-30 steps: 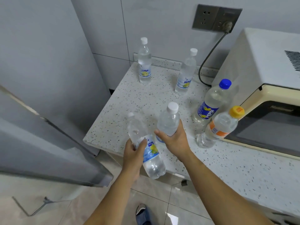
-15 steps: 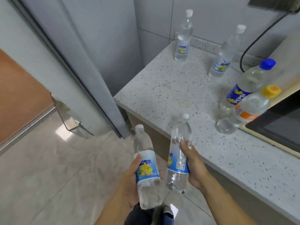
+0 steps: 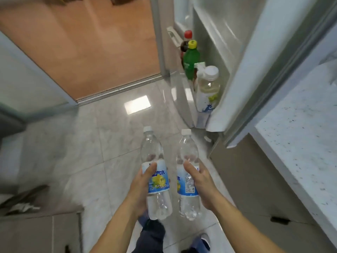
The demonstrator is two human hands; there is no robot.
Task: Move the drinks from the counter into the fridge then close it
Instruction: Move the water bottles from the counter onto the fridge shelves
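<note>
Your left hand (image 3: 141, 190) and right hand (image 3: 202, 187) each wrap fingers around a clear white-capped plastic water bottle, left (image 3: 156, 178), right (image 3: 187, 176), upright, ready for the open fridge door shelf (image 3: 189, 99).

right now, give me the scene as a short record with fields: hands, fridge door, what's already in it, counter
left hand: left hand grips a clear bottle with a blue label
right hand: right hand grips a second clear bottle
fridge door: fridge door open
door shelf: green bottle, red-capped bottle, white-capped bottle
counter: speckled counter at right, only partly in view
</note>
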